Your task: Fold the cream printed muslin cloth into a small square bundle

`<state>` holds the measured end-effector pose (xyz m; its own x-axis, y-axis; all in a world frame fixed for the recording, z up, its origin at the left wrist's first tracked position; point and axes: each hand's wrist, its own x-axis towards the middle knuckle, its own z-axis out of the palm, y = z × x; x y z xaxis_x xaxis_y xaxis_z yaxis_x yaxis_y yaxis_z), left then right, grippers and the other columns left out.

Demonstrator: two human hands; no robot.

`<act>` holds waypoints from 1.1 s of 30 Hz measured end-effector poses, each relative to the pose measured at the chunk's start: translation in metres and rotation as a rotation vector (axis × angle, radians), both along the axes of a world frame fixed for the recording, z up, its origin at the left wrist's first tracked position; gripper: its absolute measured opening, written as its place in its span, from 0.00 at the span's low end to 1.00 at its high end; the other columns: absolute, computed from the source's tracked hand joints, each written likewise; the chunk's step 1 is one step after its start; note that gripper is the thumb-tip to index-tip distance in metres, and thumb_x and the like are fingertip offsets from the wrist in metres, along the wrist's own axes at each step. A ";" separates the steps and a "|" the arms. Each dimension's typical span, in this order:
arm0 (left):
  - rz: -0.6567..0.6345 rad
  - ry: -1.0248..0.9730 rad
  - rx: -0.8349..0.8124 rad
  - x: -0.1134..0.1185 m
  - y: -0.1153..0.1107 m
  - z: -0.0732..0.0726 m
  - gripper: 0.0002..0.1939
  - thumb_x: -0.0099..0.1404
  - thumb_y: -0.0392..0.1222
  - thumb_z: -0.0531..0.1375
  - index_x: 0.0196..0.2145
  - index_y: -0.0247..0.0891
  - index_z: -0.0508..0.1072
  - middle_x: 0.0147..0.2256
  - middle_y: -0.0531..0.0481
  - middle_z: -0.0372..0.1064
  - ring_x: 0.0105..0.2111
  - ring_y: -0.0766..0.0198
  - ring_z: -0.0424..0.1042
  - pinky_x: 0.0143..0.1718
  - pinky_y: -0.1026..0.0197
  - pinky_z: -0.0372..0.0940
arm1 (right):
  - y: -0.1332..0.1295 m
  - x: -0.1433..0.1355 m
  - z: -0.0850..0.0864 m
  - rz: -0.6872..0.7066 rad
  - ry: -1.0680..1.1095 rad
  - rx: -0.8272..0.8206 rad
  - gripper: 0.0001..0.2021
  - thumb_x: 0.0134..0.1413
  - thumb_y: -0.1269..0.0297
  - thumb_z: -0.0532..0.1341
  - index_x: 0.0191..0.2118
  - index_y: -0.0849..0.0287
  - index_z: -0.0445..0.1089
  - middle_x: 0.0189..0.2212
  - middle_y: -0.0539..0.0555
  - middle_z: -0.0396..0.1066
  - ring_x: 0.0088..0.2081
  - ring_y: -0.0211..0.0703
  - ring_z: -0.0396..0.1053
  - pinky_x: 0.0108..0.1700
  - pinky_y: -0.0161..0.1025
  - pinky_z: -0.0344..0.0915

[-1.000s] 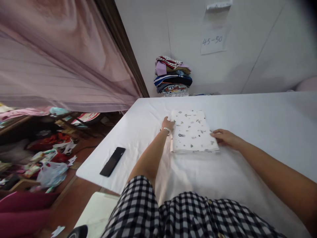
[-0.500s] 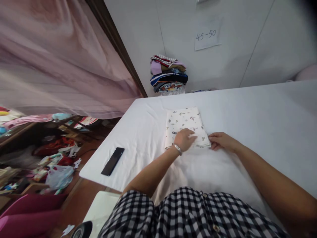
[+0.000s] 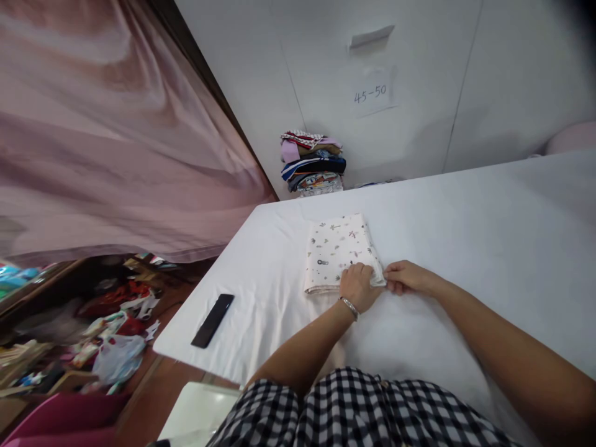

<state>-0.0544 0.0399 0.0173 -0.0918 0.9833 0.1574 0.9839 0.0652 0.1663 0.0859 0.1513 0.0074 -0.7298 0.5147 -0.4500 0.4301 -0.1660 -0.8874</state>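
A folded white cloth (image 3: 333, 248) with small printed figures lies on the white-covered table (image 3: 447, 230). My left hand (image 3: 359, 285), with a silver bracelet at the wrist, rests on the cloth's near right part, its fingers bent over the edge layers. At the near right corner my right hand (image 3: 406, 277) is closed, thumb and fingers pinching the cloth's edge. The cloth's corner between the hands looks slightly rumpled.
A black phone (image 3: 213, 320) lies on the table's left side. Folded clothes (image 3: 314, 162) are stacked by the wall at the far edge. A pink curtain (image 3: 116, 136) hangs at the left, above bags and clutter on the floor. A white stool (image 3: 200, 410) stands near the table's front.
My left hand has slid right along the cloth, closer to my right hand. The right edge of the cloth is lifted and more crumpled. The view has tilted upward.
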 end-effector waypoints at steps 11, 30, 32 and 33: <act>-0.002 0.049 0.044 -0.003 -0.007 0.004 0.08 0.62 0.43 0.55 0.40 0.42 0.69 0.39 0.48 0.68 0.41 0.58 0.65 0.41 0.57 0.59 | 0.001 0.001 0.002 -0.011 0.080 -0.074 0.09 0.48 0.60 0.61 0.26 0.60 0.64 0.17 0.47 0.66 0.15 0.30 0.61 0.15 0.28 0.49; 0.095 -0.256 0.083 -0.003 -0.002 0.014 0.08 0.62 0.45 0.56 0.35 0.42 0.72 0.36 0.50 0.67 0.39 0.62 0.65 0.38 0.61 0.60 | -0.006 -0.005 0.004 -0.046 -0.061 -0.038 0.10 0.53 0.62 0.59 0.25 0.61 0.64 0.22 0.54 0.73 0.17 0.33 0.66 0.14 0.28 0.56; 0.061 -0.150 0.070 0.003 -0.003 0.009 0.08 0.62 0.45 0.56 0.37 0.42 0.71 0.39 0.49 0.67 0.41 0.59 0.64 0.40 0.58 0.60 | -0.006 -0.004 0.003 -0.050 -0.049 0.016 0.07 0.51 0.66 0.58 0.24 0.61 0.63 0.20 0.52 0.72 0.17 0.32 0.66 0.15 0.28 0.54; 0.043 -0.094 0.059 0.006 -0.004 0.006 0.08 0.62 0.44 0.55 0.38 0.41 0.71 0.40 0.48 0.67 0.42 0.58 0.64 0.41 0.57 0.60 | -0.006 -0.004 0.002 -0.050 -0.040 0.027 0.07 0.50 0.68 0.58 0.24 0.61 0.63 0.20 0.52 0.71 0.17 0.32 0.65 0.15 0.28 0.53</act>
